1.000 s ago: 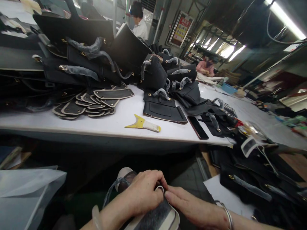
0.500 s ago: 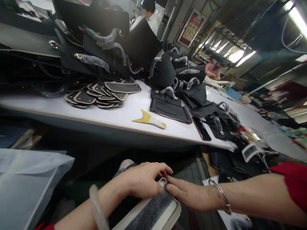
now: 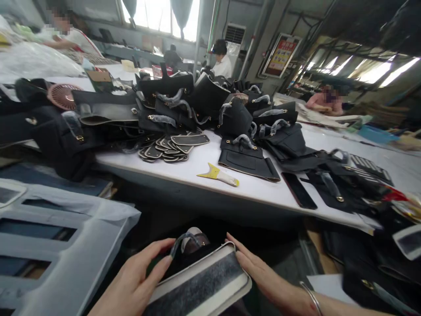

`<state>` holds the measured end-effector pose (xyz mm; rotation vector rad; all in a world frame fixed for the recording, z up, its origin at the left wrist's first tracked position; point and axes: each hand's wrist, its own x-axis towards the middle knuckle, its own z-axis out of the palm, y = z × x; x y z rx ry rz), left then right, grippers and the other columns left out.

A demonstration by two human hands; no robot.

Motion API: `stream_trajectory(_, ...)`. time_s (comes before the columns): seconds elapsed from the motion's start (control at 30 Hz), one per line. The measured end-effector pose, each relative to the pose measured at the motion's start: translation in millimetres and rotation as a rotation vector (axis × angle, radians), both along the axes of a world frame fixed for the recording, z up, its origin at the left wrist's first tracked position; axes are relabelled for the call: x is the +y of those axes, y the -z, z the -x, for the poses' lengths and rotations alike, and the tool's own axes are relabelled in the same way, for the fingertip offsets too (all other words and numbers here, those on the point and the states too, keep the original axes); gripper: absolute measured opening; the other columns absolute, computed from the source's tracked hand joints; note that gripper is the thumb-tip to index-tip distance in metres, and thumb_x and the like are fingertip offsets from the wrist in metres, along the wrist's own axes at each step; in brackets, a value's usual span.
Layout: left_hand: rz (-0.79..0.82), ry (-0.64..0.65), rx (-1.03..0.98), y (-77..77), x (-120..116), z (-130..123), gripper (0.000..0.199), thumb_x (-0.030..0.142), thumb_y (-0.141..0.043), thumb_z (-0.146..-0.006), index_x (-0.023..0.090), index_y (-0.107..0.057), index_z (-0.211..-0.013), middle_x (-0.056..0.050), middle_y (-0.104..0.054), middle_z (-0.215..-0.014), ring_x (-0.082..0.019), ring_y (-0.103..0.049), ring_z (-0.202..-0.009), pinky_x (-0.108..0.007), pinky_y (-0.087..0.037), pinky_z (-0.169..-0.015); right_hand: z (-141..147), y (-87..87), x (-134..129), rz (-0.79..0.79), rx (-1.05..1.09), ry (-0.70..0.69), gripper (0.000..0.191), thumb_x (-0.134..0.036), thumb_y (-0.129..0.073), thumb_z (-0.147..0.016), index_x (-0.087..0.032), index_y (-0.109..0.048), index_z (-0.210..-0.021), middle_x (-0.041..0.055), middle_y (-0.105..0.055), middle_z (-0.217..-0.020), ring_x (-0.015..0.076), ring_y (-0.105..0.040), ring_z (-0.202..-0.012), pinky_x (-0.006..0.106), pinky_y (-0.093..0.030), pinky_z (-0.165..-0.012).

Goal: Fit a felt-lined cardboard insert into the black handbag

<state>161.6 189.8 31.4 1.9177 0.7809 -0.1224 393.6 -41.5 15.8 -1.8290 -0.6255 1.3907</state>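
Observation:
Low in front of me is a black bag with a panel (image 3: 204, 278) facing up, a dark strip between off-white borders, its corners rounded. A plastic-wrapped handle (image 3: 184, 237) arches from the bag's far side. My left hand (image 3: 138, 276) pinches this handle's left end between thumb and fingers. Stretched out, the fingers of my right hand (image 3: 258, 267) lie along the panel's right end. The bag's lower part is hidden beneath the panel.
On the white table (image 3: 184, 175) lie a yellow forked tool (image 3: 217, 174), a phone (image 3: 299, 191), stacked dark panels (image 3: 171, 147) and many black bags (image 3: 235, 116). A slatted, film-covered rack (image 3: 88, 228) stands left. Several people work farther back.
My left hand has moved left, off the panel's top corner to the handle. The right hand stays at the panel's right end. My view has turned left and levelled.

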Motion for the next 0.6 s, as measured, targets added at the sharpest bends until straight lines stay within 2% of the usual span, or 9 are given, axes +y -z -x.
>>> stream_trajectory(0.07,-0.055,-0.058,0.011,3.7,-4,16,0.058,0.062,-0.033,-0.092,0.026,-0.057,-0.131,-0.005,-0.061,-0.135,-0.024,-0.054,-0.127,-0.039,-0.039,-0.111,1,7.4,-2,-0.044,0.049,0.050,0.086,-0.074,-0.043,-0.088,-0.020,-0.027,-0.153,0.0062,-0.027,-0.158,0.0211,-0.026,-0.144,0.035,-0.015,-0.120)
stream_trajectory(0.17,-0.166,-0.120,-0.012,5.1,-8,34,0.053,0.060,-0.035,-0.094,0.026,-0.061,-0.126,-0.004,-0.066,-0.128,-0.023,-0.061,-0.120,-0.037,-0.049,-0.102,-1,17.9,-3,-0.130,0.020,0.030,0.079,-0.070,-0.043,-0.091,-0.021,-0.029,-0.152,0.0075,-0.032,-0.157,0.0225,-0.030,-0.143,0.039,-0.016,-0.120)
stream_trajectory(0.27,-0.343,-0.165,-0.089,2.8,-16,34,0.042,0.054,-0.045,-0.093,0.027,-0.065,-0.118,-0.002,-0.070,-0.122,-0.021,-0.067,-0.111,-0.031,-0.055,-0.093,-5,24.3,-5,-0.182,-0.005,-0.008,0.078,-0.068,-0.043,-0.092,-0.021,-0.028,-0.152,0.0081,-0.032,-0.156,0.0232,-0.030,-0.143,0.040,-0.015,-0.120)
stream_trajectory(0.37,-0.531,-0.129,-0.224,0.4,-31,16,0.032,0.046,-0.050,-0.093,0.028,-0.068,-0.113,-0.002,-0.071,-0.120,-0.018,-0.068,-0.109,-0.024,-0.054,-0.091,-9,25.9,-4,-0.187,0.138,0.005,0.071,-0.063,-0.048,-0.093,-0.023,-0.034,-0.150,0.0048,-0.033,-0.156,0.0217,-0.027,-0.144,0.037,-0.014,-0.120)
stream_trajectory(0.47,-0.634,0.018,-0.309,2.1,-48,-11,0.028,0.034,-0.049,-0.095,0.026,-0.065,-0.117,-0.002,-0.071,-0.121,-0.014,-0.067,-0.109,-0.020,-0.053,-0.091,-13,30.2,7,-0.204,0.346,0.018,0.068,-0.066,-0.030,-0.097,-0.019,-0.046,-0.144,0.0081,-0.049,-0.146,0.0249,-0.041,-0.137,0.039,-0.029,-0.113)
stream_trajectory(0.53,-0.706,0.093,-0.351,6.9,-58,-28,0.029,0.029,-0.050,-0.094,0.026,-0.063,-0.119,-0.002,-0.071,-0.120,-0.016,-0.068,-0.108,-0.024,-0.056,-0.091,-19,39.0,24,-0.174,0.270,-0.079,0.078,-0.069,-0.015,-0.097,-0.015,-0.055,-0.136,0.0111,-0.062,-0.130,0.0270,-0.054,-0.123,0.039,-0.040,-0.104)
stream_trajectory(0.6,-0.752,0.110,-0.381,13.2,-66,-42,0.030,0.025,-0.050,-0.092,0.027,-0.061,-0.120,-0.002,-0.071,-0.119,-0.018,-0.068,-0.106,-0.030,-0.059,-0.088,-28,53.4,49,-0.120,0.085,-0.223,0.082,-0.073,-0.018,-0.095,-0.011,-0.068,-0.118,0.0107,-0.070,-0.110,0.0278,-0.062,-0.108,0.038,-0.045,-0.095)
